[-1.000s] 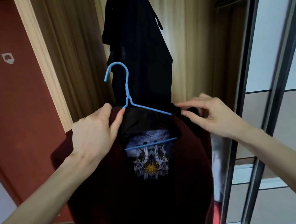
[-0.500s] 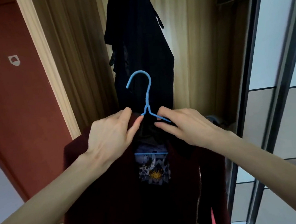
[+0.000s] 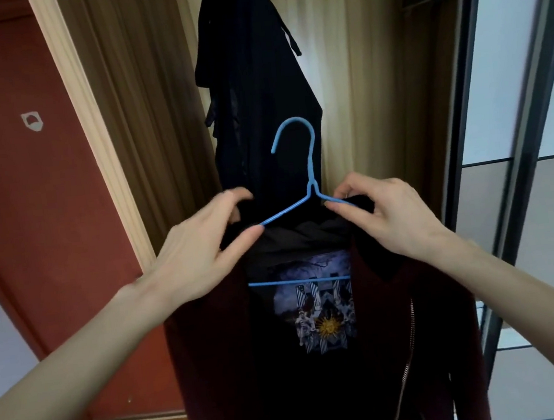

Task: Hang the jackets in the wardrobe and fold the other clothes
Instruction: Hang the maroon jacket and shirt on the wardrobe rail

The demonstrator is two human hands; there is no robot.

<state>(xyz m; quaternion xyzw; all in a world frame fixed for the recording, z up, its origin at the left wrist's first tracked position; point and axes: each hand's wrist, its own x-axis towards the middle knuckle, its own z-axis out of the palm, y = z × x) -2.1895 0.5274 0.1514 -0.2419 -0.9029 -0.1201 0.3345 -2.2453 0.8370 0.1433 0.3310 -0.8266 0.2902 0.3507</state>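
The dark red jacket (image 3: 213, 368) hangs on a blue wire hanger (image 3: 310, 186), held up between both hands in front of the open wardrobe. The left hand (image 3: 201, 247) grips the jacket's left shoulder, its fingers curled over the top of the dark collar and its thumb pressed against the end of the hanger's left arm where the wire disappears into the fabric. The right hand (image 3: 391, 215) pinches the collar and the hanger's right arm together, thumb below and fingers curved over the top. Between the two hands the hanger's neck rises upright, and its hook curls leftward above them, free of any rail. Below the hands the jacket falls open, showing a black lining (image 3: 292, 242) and a printed patch (image 3: 319, 310) with a gold sun emblem, crossed by the hanger's lower bar. A metal zip (image 3: 408, 356) runs down the front edge under the right wrist. Just behind the hook, beyond both hands, a black garment (image 3: 253, 86) already hangs inside the wardrobe (image 3: 375, 82), against its pale wood-grain back wall. To the right of the right hand stands the dark-framed sliding door (image 3: 527, 118); to the left of the left hand are a cream door frame (image 3: 91, 126) and a red wall (image 3: 14, 201).
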